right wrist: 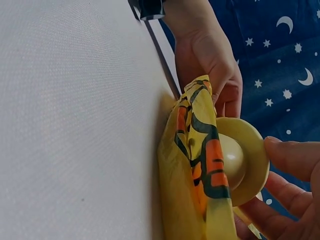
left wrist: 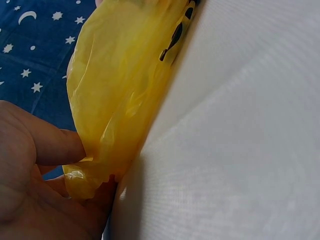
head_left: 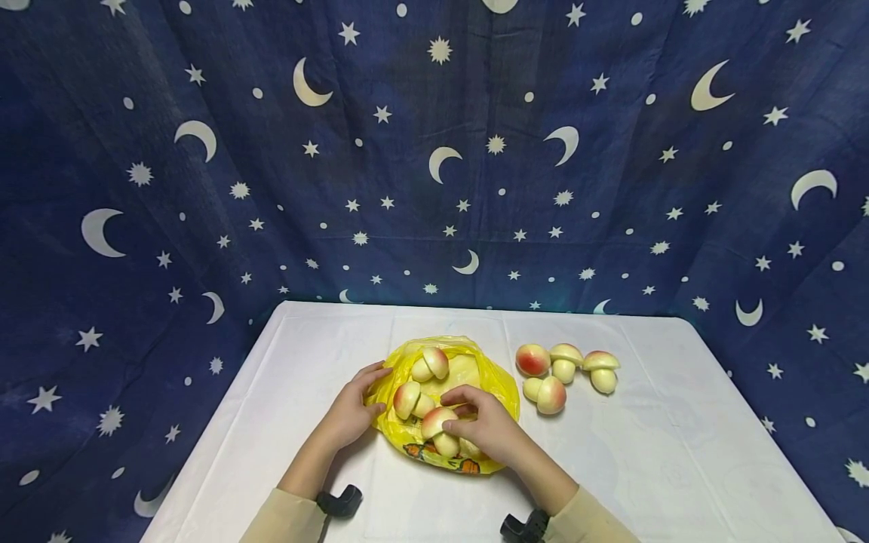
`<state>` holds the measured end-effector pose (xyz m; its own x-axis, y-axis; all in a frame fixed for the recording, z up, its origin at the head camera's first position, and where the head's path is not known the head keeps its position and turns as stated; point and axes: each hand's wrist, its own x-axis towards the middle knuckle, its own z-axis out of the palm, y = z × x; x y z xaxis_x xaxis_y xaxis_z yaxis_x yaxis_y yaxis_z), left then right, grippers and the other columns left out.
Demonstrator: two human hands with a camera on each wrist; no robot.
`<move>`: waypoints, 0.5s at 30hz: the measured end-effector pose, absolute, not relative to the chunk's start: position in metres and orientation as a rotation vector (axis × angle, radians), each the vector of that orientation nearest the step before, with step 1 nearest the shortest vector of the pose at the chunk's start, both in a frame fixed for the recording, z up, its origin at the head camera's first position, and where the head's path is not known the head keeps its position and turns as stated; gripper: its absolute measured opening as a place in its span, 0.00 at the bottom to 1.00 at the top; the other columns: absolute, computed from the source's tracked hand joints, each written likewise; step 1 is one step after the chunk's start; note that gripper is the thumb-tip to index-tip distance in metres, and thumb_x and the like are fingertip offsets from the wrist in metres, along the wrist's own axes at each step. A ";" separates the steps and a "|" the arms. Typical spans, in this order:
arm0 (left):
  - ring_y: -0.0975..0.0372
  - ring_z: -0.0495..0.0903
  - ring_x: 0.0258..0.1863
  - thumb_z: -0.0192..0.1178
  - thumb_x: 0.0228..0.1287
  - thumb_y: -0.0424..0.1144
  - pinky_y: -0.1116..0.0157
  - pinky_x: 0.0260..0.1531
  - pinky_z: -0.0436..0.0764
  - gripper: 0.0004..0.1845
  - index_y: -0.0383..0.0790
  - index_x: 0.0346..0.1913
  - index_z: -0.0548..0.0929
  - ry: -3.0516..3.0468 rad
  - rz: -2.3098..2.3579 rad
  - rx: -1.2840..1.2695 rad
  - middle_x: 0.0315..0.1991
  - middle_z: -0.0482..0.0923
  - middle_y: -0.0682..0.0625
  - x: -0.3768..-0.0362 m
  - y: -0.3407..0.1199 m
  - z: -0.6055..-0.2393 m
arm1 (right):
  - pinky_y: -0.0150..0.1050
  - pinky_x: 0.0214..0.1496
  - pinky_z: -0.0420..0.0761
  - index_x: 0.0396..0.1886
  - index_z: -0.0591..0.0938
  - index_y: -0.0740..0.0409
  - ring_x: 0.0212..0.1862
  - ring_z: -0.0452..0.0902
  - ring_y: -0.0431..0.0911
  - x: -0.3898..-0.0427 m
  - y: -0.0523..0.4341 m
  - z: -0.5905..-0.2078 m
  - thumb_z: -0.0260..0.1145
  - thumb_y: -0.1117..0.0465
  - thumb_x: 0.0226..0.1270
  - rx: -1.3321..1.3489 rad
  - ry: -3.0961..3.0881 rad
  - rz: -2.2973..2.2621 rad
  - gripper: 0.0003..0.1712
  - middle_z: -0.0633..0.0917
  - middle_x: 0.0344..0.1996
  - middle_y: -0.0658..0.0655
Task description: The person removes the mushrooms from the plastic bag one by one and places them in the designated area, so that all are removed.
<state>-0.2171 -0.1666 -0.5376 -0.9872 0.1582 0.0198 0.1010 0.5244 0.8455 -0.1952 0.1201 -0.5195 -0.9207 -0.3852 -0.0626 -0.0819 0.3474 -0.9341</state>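
A yellow plastic bag [head_left: 501, 388] with an orange and black print lies spread on the table, its mouth facing up. My left hand [head_left: 349, 413] holds the bag's left edge; in the left wrist view the yellow film [left wrist: 105, 100] runs between thumb and fingers. With thumb and fingertips, my right hand [head_left: 490, 428] grips a toy mushroom [head_left: 437, 422] by its red-and-cream cap, over the near part of the bag. The right wrist view shows its pale cap [right wrist: 255, 165] behind the printed rim. Two more mushrooms, one far [head_left: 434, 363] and one left [head_left: 407, 400], lie in the bag.
Right of the bag, several similar mushrooms [head_left: 551, 395] lie grouped on the white-covered table [head_left: 665, 452]. A dark blue curtain [head_left: 407, 173] with moons and stars hangs behind and at both sides. Black wrist devices [head_left: 341, 501] sit at both cuffs.
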 end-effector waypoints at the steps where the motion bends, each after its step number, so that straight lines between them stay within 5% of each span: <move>1: 0.40 0.59 0.85 0.66 0.67 0.23 0.36 0.83 0.58 0.33 0.43 0.74 0.79 2.689 1.488 0.231 0.84 0.64 0.44 -0.217 -0.167 -0.538 | 0.36 0.56 0.84 0.59 0.86 0.54 0.57 0.83 0.49 -0.195 0.120 -0.520 0.77 0.56 0.69 -0.414 2.336 -1.596 0.22 0.88 0.59 0.55; 15: 0.42 0.57 0.86 0.65 0.68 0.24 0.38 0.85 0.55 0.33 0.45 0.75 0.79 2.662 1.492 0.214 0.84 0.63 0.46 -0.219 -0.168 -0.538 | 0.36 0.51 0.86 0.59 0.86 0.53 0.56 0.85 0.50 -0.192 0.119 -0.519 0.78 0.56 0.68 -0.431 2.300 -1.573 0.21 0.88 0.57 0.55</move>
